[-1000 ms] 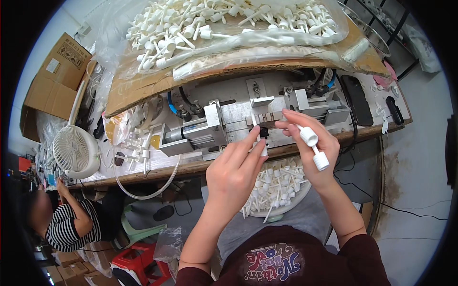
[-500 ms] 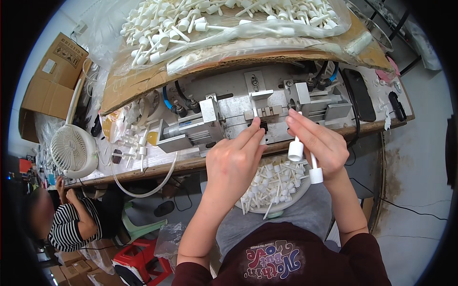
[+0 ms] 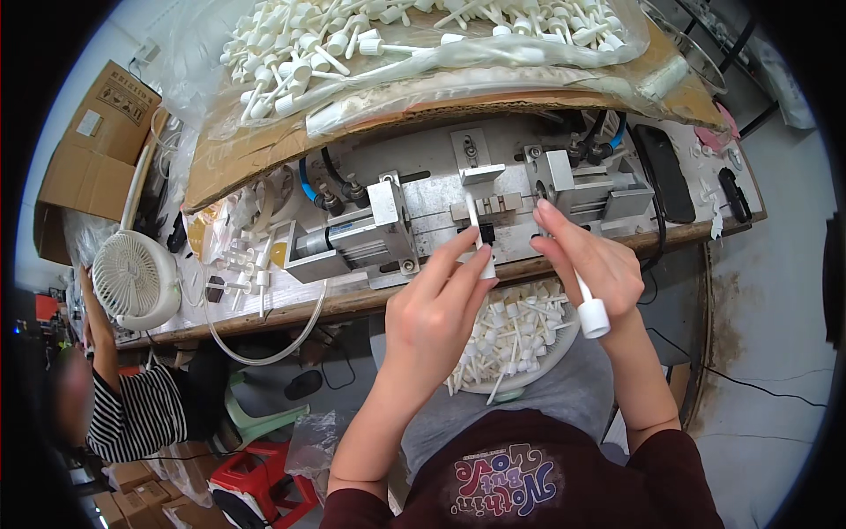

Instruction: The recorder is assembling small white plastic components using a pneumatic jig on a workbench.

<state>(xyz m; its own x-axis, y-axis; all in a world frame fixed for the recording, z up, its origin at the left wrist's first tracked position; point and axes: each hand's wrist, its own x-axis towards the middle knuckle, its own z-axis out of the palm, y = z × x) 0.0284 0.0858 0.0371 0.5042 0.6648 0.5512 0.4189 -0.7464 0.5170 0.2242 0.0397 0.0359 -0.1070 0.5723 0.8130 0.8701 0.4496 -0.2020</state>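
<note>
My left hand [image 3: 429, 310] pinches a slim white capped stick [image 3: 481, 238] between thumb and fingers, its narrow end pointing to the small metal holder [image 3: 500, 204] in the middle of the bench fixture. My right hand [image 3: 601, 266] is curled round another white capped stick [image 3: 592, 316], whose wide cap hangs below the palm. The thumb and index tip of that hand are apart, close to the right-hand clamp block [image 3: 555, 176]. On my lap, a round white bowl [image 3: 564, 348] holds many similar capped sticks [image 3: 507, 339].
Above the fixture, a cardboard sheet [image 3: 264, 167] bears a plastic-lined heap of white capped sticks [image 3: 300, 53]. A metal cylinder [image 3: 330, 242] stands left. A black phone [image 3: 665, 172] lies right. At left are a white fan [image 3: 137, 278] and a person in a striped shirt [image 3: 137, 410].
One of two capped sticks hanging from my right hand no longer shows there. The stick in my left fingers shows at greater length. The person at left has stretched an arm upward.
</note>
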